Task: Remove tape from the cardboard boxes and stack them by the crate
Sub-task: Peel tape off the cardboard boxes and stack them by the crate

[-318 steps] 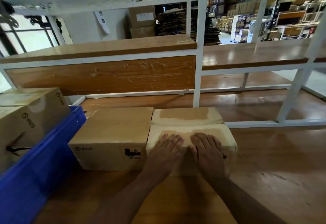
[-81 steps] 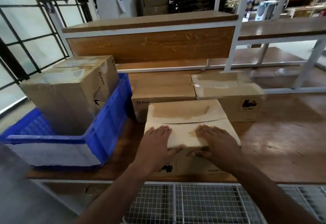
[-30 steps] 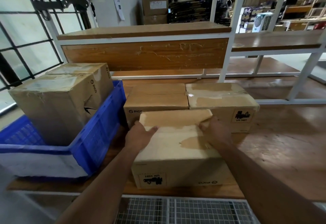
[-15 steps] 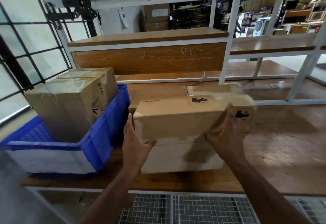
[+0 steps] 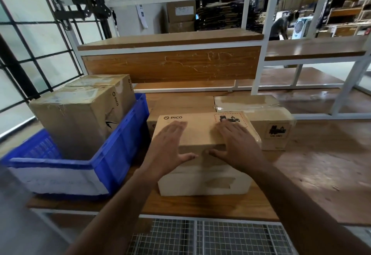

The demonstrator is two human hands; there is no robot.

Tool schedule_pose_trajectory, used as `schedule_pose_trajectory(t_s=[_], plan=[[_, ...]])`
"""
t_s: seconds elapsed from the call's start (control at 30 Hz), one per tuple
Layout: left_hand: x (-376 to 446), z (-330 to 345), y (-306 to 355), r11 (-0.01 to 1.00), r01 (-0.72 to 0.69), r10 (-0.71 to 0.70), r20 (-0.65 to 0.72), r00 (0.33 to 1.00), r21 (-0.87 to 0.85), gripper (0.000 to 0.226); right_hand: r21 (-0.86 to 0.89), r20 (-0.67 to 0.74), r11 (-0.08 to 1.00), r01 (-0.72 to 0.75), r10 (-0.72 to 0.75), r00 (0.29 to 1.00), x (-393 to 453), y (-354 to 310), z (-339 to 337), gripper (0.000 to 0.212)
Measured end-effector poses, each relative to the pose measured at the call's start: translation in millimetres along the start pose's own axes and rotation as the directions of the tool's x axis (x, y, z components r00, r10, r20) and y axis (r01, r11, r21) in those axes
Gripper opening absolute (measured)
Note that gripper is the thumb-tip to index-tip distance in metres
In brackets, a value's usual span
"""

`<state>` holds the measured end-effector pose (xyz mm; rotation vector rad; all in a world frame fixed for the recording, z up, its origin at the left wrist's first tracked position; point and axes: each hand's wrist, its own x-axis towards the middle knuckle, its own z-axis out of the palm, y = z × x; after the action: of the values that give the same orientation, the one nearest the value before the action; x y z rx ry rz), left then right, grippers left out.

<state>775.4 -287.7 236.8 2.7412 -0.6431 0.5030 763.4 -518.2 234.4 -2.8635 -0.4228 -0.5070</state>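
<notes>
A brown cardboard box [image 5: 202, 178] marked PICO lies on the wooden table near its front edge. My left hand [image 5: 170, 144] rests flat on the left of its top face, thumb over the front edge. My right hand [image 5: 236, 144] lies flat on the right of the top, thumb over the same edge. Behind it stand two more boxes side by side: a plain one [image 5: 180, 104] and one wrapped in clear tape [image 5: 267, 120]. The blue crate [image 5: 112, 154] at the left holds two tall cardboard boxes [image 5: 80, 118].
A wooden shelf in a white metal frame [image 5: 170, 64] rises behind the boxes. White frame posts [image 5: 345, 88] stand at the right. A wire mesh shelf [image 5: 200, 238] lies below the table's front edge. A person [image 5: 279, 28] bends far in the background.
The box in front was tipped up and turned over between my hands; its PICO side now faces up. My hands went from holding its sides to lying flat on top.
</notes>
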Motion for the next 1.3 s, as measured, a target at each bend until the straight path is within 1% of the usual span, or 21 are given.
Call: schedule_pose_trajectory(t_s=[0.03,0.07,0.13,0.27,0.37,0.47,0.57,0.67,0.7,0.77,0.8,0.9,1.03,1.1,1.17,1.23,1.3], plan=[[6.7,0.2,1.7,0.998,-0.016,0.012,0.065,0.998,0.056,0.098,-0.004,0.044,1.000,0.027,-0.027,0.999,7.5,-3.6,-1.3,0.088],[11.0,1.5,1.8,0.995,-0.028,0.018,0.100,0.995,0.097,0.093,-0.023,0.075,0.999,0.049,-0.047,0.996,12.5,-5.6,-1.3,0.087],[12.8,5.8,-0.2,0.992,-0.035,0.024,0.095,0.995,0.123,0.088,-0.061,0.095,0.996,0.068,-0.062,0.994,14.9,-5.5,0.6,0.085],[6.1,11.2,-0.8,0.990,-0.030,0.021,0.068,0.997,0.137,0.084,-0.078,0.038,0.993,0.086,-0.083,0.996,6.5,-8.5,4.0,0.083],[8.8,7.7,1.3,0.991,-0.034,0.021,0.101,0.995,0.127,0.083,-0.081,0.042,0.993,0.090,-0.087,0.995,6.9,-9.7,1.6,0.079],[14.2,-1.4,-0.8,0.993,-0.034,0.019,0.129,0.991,0.114,0.082,-0.039,0.083,0.997,0.070,-0.066,0.994,10.6,-9.2,-5.6,0.078],[24.2,-13.2,-4.1,0.991,-0.069,0.044,0.213,0.976,0.111,0.081,-0.021,0.152,0.997,0.068,-0.064,0.986,27.9,0.7,-17.7,0.084],[35.5,-18.5,-1.9,0.997,-0.045,0.030,0.236,0.971,0.058,0.081,0.102,0.184,0.994,0.028,-0.046,0.982,46.3,9.2,-21.6,0.084],[40.3,-17.9,0.2,0.995,-0.043,0.021,0.237,0.971,0.087,0.077,0.116,0.185,0.993,0.008,-0.030,0.982,49.6,9.2,-19.3,0.081],[49.6,-12.3,2.7,0.985,-0.045,0.002,0.251,0.968,0.167,0.064,0.059,0.188,0.998,0.008,-0.019,0.982,51.2,7.6,-11.9,0.066],[53.9,-9.3,3.2,0.982,-0.039,-0.009,0.253,0.967,0.184,0.061,0.026,0.191,0.999,0.021,-0.026,0.981,51.1,7.3,-8.2,0.063],[59.4,-4.7,2.1,0.986,-0.005,-0.043,0.278,0.960,0.168,0.064,0.032,0.209,0.999,0.015,-0.021,0.978,53.0,9.6,-4.0,0.060],[57.4,-3.8,0.2,0.987,0.017,-0.061,0.275,0.959,0.159,0.066,0.065,0.222,0.998,0.006,-0.021,0.975,54.4,9.8,-6.9,0.058],[56.1,-3.2,-1.9,0.989,0.052,-0.088,0.266,0.960,0.139,0.070,0.068,0.217,0.997,-0.042,0.026,0.976,52.5,12.9,-5.2,0.062],[54.0,-3.4,-6.4,0.986,0.133,-0.155,0.262,0.953,0.098,0.079,0.068,0.155,0.983,-0.171,0.159,0.975,50.9,19.5,-2.7,0.065],[51.6,-5.0,-10.9,0.974,0.209,-0.224,0.278,0.934,0.085,0.086,0.044,0.122,0.955,-0.295,0.288,0.950,49.8,24.9,1.8,0.071],[50.1,-7.7,-10.9,0.968,0.233,-0.251,0.295,0.922,0.096,0.089,0.007,0.134,0.947,-0.322,0.318,0.938,51.1,27.7,5.2,0.075]])
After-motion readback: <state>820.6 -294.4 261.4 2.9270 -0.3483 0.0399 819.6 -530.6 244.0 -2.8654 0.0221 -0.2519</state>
